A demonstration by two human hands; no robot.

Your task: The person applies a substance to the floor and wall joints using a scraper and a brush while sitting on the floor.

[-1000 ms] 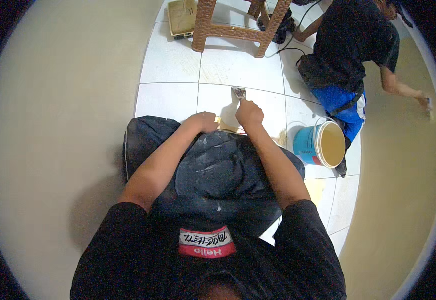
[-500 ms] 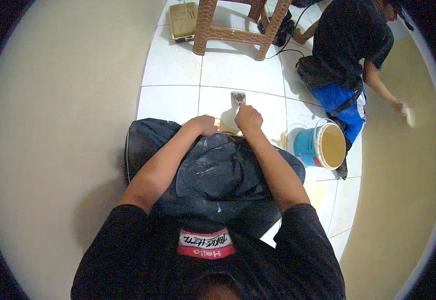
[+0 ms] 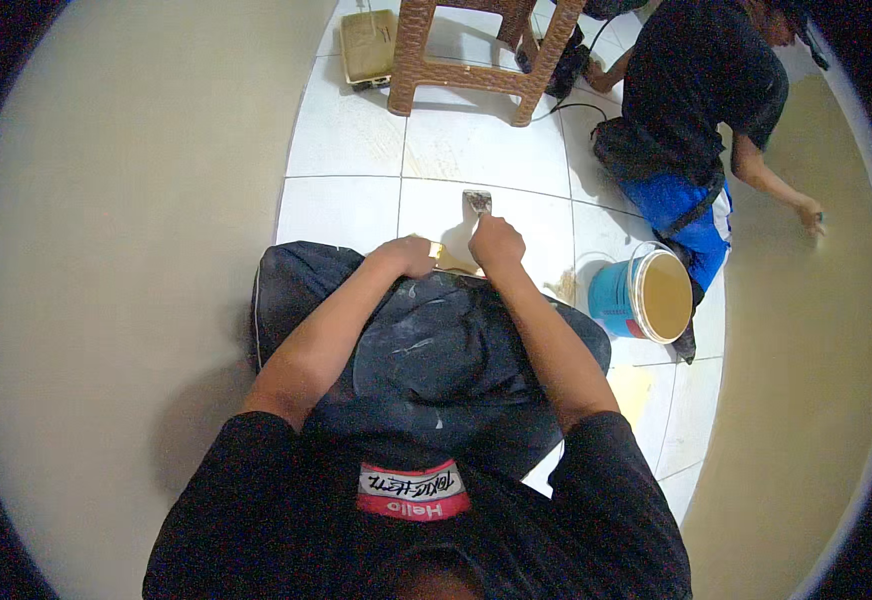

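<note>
My right hand (image 3: 496, 240) is closed around the handle of a small metal scraper (image 3: 477, 203), whose blade points away from me over the white floor tiles (image 3: 341, 205). My left hand (image 3: 406, 255) rests just left of it, by my knee, against a small tan board or pan (image 3: 448, 260) that is mostly hidden; whether the fingers grip it I cannot tell. Both forearms reach forward over my dark, paint-spattered trousers (image 3: 426, 360).
A blue bucket of tan paste (image 3: 646, 296) stands right of my right arm. A person in black top and blue shorts (image 3: 691, 110) crouches at the upper right, one hand on the beige wall (image 3: 811, 215). A brown wicker stool (image 3: 476, 45) and a tan tray (image 3: 368, 45) stand ahead.
My hands and the scraper have barely moved. The other person's hand has slid along the right wall.
</note>
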